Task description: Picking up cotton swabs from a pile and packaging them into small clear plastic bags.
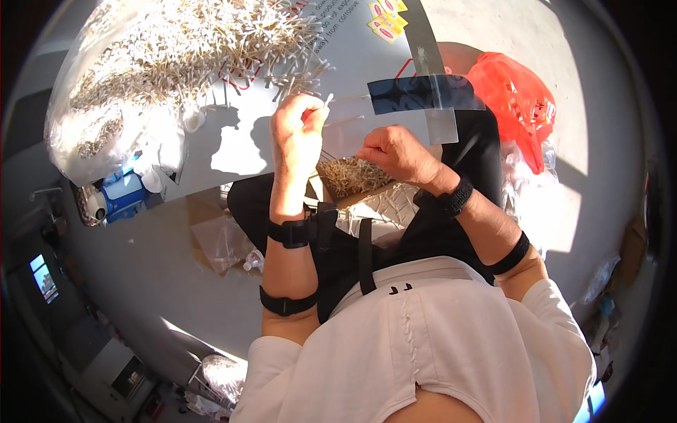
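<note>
The left hand point(297, 130) was closed in a loose fist, thumb and forefinger pinched on a few thin white-tipped cotton swabs point(326, 102) whose ends stuck up past the knuckles. The right hand point(398, 151) was curled shut too, fingertips gripping the lower edge of a clear plastic pouch with a dark blue band across its top point(395, 116), held up between the two hands over the lap.

The swabs looked very light and slender, with stiff stems that would bend or snap if squeezed hard and would slip apart easily; a gentle pinch around the middle of the stems seemed the safest hold. The pouch looked thin, limp and slick, so it probably needed a grip at its mouth to stay open.

Below the hands sat a small brown cardboard box holding loose swabs point(349, 176). Ahead, a large heap of loose swabs on a grey plastic sheet point(190, 49) spread across the floor. A crumpled orange plastic bag point(515, 92) lay to the right, a blue and white container point(121, 192) to the left. Nothing stood between the hands and the pouch.
</note>
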### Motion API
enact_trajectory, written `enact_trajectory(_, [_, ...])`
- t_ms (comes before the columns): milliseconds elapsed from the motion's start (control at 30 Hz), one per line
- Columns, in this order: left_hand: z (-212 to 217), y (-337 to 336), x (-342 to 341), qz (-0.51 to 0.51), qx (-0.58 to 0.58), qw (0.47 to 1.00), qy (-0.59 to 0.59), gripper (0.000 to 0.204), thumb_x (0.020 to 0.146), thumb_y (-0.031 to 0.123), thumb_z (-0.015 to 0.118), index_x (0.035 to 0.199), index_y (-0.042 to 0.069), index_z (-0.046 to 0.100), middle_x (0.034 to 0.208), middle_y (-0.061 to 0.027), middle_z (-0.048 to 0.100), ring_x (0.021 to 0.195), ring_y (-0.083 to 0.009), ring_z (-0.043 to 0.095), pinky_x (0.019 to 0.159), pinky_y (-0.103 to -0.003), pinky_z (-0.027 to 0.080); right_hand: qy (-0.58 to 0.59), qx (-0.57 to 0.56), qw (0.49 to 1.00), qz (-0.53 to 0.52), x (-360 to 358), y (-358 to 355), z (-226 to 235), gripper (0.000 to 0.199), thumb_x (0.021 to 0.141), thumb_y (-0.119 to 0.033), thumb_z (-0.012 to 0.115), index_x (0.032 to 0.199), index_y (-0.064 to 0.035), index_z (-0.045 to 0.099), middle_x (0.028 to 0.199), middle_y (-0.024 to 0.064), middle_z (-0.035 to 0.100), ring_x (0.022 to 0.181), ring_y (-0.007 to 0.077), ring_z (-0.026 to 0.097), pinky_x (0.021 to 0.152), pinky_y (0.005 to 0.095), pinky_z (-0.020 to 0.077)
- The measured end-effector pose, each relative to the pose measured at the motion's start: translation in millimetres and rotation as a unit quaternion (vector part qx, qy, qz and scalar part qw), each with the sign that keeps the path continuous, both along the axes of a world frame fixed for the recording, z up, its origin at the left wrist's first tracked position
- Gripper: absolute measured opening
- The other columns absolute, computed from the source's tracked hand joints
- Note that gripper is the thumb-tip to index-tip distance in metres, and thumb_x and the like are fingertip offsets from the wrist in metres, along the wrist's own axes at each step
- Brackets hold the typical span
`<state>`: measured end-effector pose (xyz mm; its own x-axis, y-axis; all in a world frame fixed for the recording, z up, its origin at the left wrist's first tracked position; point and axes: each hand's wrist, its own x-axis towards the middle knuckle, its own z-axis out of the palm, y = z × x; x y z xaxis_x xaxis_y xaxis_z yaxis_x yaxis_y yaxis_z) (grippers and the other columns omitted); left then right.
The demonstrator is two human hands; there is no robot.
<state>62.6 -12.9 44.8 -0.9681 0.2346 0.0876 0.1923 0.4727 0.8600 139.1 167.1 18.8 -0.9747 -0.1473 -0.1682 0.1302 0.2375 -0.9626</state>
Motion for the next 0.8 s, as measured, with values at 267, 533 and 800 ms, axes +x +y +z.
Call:
enact_trajectory(267, [-18.5, 12.5, 15.3, -0.039, -0.203, 0.974, 0.096, 0.009, 0.073, 0.003, 0.070, 0.076, 0.005, 0.062, 0.079, -0.0081, 0.058, 0.082, -0.0297, 0.057, 0.071, -0.041, 0.048, 0.105, 0.295, 0.926, 0.213, 52.6, 1.4, -22.9, 0.004, 0.070, -0.002, 0.060, 0.071, -0.0033, 0.064, 0.081, 0.0169, 0.063, 0.080, 0.0359, 0.064, 0.066, 0.0447, 0.0518])
enact_trajectory(533, [-44.1, 21.5, 12.4, -0.043, -0.201, 0.966, 0.157, 0.014, 0.072, 0.002, 0.071, 0.082, 0.005, 0.062, 0.083, -0.0098, 0.061, 0.087, -0.0316, 0.058, 0.075, -0.042, 0.048, 0.064, 0.285, 0.933, 0.208, 44.0, 1.7, -29.5, 0.002, 0.071, -0.003, 0.059, 0.070, -0.0030, 0.061, 0.075, 0.0170, 0.063, 0.077, 0.0378, 0.063, 0.065, 0.0458, 0.0510])
enact_trajectory(800, [-56.0, -51.3, -81.7, 0.100, -0.219, 0.950, 0.197, 0.018, 0.068, -0.005, 0.063, 0.081, 0.008, 0.067, 0.082, -0.0117, 0.062, 0.087, -0.0323, 0.059, 0.079, -0.041, 0.047, 0.112, 0.182, 0.973, 0.093, 18.5, -10.0, -19.8, 0.008, 0.077, -0.007, 0.061, 0.076, -0.0006, 0.056, 0.070, 0.0177, 0.060, 0.071, 0.0393, 0.060, 0.061, 0.0450, 0.0467])
